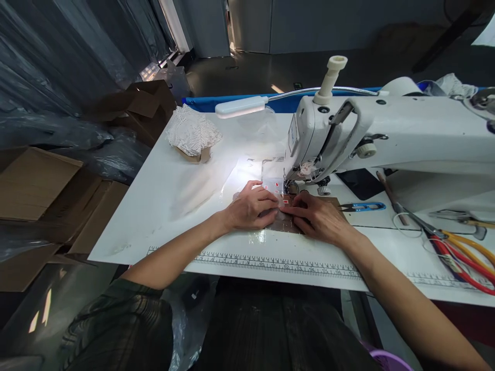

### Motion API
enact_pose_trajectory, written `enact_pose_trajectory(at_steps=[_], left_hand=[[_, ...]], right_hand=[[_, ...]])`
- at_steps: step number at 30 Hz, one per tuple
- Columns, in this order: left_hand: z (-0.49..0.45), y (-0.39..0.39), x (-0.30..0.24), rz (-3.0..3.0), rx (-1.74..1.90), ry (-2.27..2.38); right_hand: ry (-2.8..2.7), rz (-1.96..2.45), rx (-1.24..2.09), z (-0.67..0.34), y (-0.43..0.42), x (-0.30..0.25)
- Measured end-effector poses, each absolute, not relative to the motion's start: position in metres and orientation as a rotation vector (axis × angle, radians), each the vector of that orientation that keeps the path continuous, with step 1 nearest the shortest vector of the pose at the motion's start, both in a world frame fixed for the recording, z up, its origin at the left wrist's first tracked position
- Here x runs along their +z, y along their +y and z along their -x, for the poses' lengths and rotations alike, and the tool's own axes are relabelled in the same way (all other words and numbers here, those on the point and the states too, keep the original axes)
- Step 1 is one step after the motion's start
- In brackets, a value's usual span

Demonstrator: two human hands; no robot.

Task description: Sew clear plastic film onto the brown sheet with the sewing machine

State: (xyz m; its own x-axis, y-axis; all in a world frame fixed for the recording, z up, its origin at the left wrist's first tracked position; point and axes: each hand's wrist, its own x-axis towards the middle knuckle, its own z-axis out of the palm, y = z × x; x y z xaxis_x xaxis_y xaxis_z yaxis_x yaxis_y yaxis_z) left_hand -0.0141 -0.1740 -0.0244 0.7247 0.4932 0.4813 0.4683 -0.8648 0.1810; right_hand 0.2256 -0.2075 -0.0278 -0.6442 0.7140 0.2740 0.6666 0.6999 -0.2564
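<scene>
At the needle of a white sewing machine [309,134] lies a piece of sheer fabric [276,184] with small red motifs. My left hand [253,207] rests on the cloth just left of the presser foot, fingers bent and closed on its edge. Coming from the right, my right hand [319,216] pinches the same fabric, its index fingertip close to the left fingertips. Both hands are just in front of the presser foot [286,186]. The fingertips partly hide the cloth between them.
Blue thread snips [362,206] lie right of my right hand, with red-handled scissors [460,263] farther right. White lace [193,130] is heaped at the back left. A lamp [242,106] lights the work. A ruler strip [270,265] follows the front edge; cardboard boxes [38,180] stand left.
</scene>
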Motion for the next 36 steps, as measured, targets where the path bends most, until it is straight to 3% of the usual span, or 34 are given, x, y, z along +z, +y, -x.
enact_pose_trajectory(at_steps=[5,30,36], left_hand=[[0.012,-0.169,-0.023,-2.942,0.861,1.052],[0.001,-0.148,-0.017,-3.053,0.38,0.91],[0.004,-0.139,-0.015,-2.996,0.404,0.862]], right_hand=[[-2.561,1.095,0.128,-0.223,-0.21,-0.026],[-2.588,1.172,-0.048,-0.219,-0.213,-0.024],[-2.577,1.227,-0.017,-0.216,-0.215,-0.024]])
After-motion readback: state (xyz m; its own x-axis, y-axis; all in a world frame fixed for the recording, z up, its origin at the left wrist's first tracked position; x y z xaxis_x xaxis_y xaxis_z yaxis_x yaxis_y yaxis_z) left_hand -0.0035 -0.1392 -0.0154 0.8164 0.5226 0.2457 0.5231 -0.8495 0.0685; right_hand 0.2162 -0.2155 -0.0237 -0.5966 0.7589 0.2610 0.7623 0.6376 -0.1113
